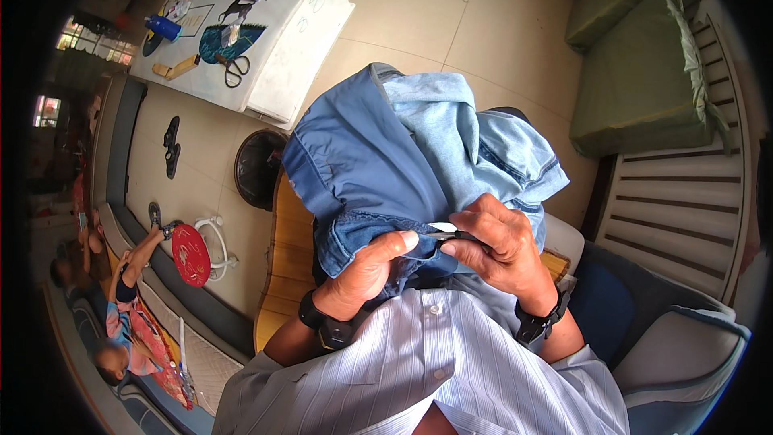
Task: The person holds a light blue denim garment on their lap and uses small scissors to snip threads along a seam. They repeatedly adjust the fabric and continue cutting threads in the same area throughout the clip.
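Across my lap lies a denim garment point(366, 153), darker blue on the left and in front. Pale blue denim point(435, 117) shows at the back and right, with dark seams. My left hand point(366, 270) is closed on a dark blue edge of the denim, its thumb on top. My right hand point(499, 246) pinches a small dark-handled tool with a shiny metal blade point(439, 234). That blade points left and meets the cloth beside my left thumb. Its exact kind I cannot make out, and my fingers hide much of its handle.
A white table point(278, 56) at the far left bears scissors point(235, 72), a blue bottle point(163, 27) and small items. Near it stand a dark bin point(256, 169) and a red-topped stool point(191, 255). Other people sit at far left. Green-covered furniture point(636, 72) stands right.
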{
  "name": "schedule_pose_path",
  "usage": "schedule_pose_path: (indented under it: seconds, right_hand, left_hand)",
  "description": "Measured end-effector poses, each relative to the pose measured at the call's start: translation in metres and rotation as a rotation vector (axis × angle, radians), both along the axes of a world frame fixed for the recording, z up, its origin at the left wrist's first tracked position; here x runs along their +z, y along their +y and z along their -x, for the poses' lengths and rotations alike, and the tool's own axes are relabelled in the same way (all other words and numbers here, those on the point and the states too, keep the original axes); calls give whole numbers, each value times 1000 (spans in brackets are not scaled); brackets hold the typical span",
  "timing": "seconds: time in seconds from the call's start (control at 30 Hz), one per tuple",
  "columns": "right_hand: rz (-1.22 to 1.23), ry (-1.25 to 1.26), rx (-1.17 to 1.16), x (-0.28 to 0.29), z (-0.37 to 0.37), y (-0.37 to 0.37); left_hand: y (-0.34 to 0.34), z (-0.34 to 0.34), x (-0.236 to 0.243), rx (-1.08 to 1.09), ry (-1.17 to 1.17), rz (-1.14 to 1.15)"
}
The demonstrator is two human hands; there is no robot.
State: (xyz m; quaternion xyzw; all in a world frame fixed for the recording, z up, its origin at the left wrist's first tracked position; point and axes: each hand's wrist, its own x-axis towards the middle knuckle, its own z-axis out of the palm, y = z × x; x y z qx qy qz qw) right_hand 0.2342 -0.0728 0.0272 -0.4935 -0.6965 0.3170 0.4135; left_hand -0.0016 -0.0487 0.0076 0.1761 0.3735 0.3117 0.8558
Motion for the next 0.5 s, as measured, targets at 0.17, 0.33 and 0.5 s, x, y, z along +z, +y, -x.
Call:
schedule_pose_path:
  seconds: [0.17,0.33,0.5]
  right_hand:
    - [-16,0,35,0,-2,1]
    - [47,96,25,-5,-5,-1]
    - [157,283,-145,-10,-11,-6]
  left_hand:
    - [0,0,1,-12,-8,15]
    - [1,0,-2,-7,-60,35]
    - [6,-9,-1,-77,9,112]
